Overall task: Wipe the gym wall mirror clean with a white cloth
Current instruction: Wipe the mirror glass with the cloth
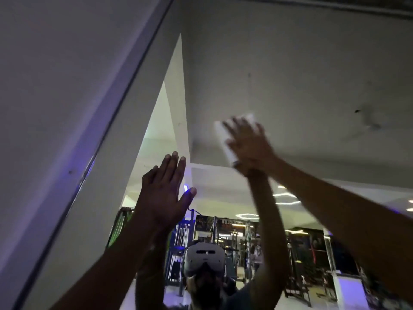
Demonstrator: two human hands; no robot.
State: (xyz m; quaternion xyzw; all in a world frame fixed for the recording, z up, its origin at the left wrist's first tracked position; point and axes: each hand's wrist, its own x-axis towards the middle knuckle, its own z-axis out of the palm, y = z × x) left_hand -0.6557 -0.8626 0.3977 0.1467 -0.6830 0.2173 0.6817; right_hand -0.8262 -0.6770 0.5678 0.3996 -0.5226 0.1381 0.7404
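Left hand (162, 195) flat against mirror (301, 81), low and left; right hand (248, 142) higher, to the right, over cloth (223, 135) (pressed between palm and glass).

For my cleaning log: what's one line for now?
right hand presses white cloth on mirror | left hand flat on glass

Right hand (250, 142) flat, pressing white cloth (225, 139) on mirror (312, 74); left hand (163, 193) flat on glass beside.
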